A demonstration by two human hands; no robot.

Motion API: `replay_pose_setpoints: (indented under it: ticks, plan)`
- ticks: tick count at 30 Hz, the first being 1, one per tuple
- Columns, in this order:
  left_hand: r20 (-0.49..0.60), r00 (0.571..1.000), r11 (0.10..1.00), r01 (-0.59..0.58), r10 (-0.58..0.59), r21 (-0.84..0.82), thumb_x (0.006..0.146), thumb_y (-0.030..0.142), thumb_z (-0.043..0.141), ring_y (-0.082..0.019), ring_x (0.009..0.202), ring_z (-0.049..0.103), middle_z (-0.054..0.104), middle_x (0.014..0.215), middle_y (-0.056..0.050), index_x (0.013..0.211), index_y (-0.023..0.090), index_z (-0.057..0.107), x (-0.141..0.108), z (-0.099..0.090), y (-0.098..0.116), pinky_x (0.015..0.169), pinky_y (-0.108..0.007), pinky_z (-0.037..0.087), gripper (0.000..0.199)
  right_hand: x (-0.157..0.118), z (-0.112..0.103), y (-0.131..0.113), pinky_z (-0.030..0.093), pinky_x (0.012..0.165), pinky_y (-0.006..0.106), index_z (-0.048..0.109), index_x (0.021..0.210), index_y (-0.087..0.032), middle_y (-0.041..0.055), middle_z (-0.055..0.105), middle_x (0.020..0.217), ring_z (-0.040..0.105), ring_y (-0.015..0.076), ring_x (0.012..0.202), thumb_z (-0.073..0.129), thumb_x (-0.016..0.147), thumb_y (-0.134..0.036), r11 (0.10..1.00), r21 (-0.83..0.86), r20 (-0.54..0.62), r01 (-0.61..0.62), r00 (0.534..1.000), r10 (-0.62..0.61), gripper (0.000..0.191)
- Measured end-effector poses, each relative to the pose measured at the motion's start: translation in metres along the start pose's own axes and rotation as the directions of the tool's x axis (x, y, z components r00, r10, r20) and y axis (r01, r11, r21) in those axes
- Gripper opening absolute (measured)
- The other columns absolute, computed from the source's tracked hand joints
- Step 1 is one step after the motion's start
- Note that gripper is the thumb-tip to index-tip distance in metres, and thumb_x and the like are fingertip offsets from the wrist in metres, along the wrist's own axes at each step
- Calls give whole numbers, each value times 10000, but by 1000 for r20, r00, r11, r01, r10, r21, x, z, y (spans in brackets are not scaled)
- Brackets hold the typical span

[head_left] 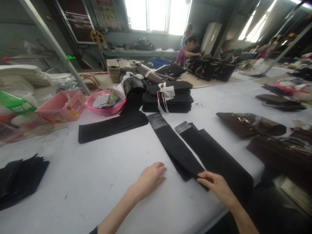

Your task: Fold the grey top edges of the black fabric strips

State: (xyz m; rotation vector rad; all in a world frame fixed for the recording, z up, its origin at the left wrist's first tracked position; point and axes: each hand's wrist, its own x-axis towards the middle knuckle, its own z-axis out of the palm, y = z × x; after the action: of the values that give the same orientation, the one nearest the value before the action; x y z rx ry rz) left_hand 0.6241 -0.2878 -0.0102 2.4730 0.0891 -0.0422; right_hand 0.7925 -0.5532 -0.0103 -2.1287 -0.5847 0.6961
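Note:
My right hand (214,183) pinches the near end of a long black strip (179,146), whose near part is lifted a little over another strip beneath. The strip's far end carries a greyish patch. My left hand (152,178) rests on the white table (97,182) left of the strip, its fingers apart and curved, holding nothing. Right of the strip lies a second group of black strips (214,152), also with a grey patch at the far end. Another black stack (112,126) lies crosswise beyond my left hand.
Tied black panels (168,100) stand at the table's middle. A pink basin (106,104) and pink box (63,107) are at the left, black pieces (21,178) nearer. Brown bags (251,125) lie right. A person (182,55) works behind black bags (209,70).

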Motion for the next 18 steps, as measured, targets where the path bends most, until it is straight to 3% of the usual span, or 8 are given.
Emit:
replay_pose_setpoints:
  ticks: [5,8,11,15,18]
  plan:
    - [-61,997,998,-44,46,35,875,240,552,-232,1156,551,526,1316,-88,1184,217,556,18,16,7,979,-362,462,310,-1,-5,28,477,847,302,716,925,-227,41,697,922,621,237,928,619,810,-489,972,231,11,-42,999,40,301]
    - [-132,988,995,-68,78,78,887,234,541,-230,1216,503,511,1337,-83,1195,218,543,26,21,10,1019,-372,435,308,-2,-7,28,461,928,322,694,1025,-253,44,686,1040,603,244,1035,572,855,-475,939,345,-88,4,996,28,305]
    - [-172,977,980,-96,126,173,907,225,508,-231,1238,476,550,1288,-88,1144,195,572,42,22,10,1041,-380,409,247,-3,-5,16,415,1018,340,686,1055,-272,47,652,1162,545,261,1162,572,856,-466,949,298,-200,102,979,-43,300]
    - [-207,967,951,-82,149,299,897,254,530,-243,1132,529,618,1098,-96,968,163,631,81,20,3,1009,-382,417,154,-4,0,1,442,1007,336,700,930,-283,47,653,1164,571,265,1132,580,851,-446,962,157,-178,222,965,-193,218]
    - [-268,957,945,-20,113,328,862,292,579,-291,1129,513,604,1091,-152,989,116,644,114,17,-12,1009,-438,395,227,-5,2,-4,478,971,327,678,810,-261,55,672,1112,602,262,1082,590,846,-436,955,89,-179,283,948,-264,199]
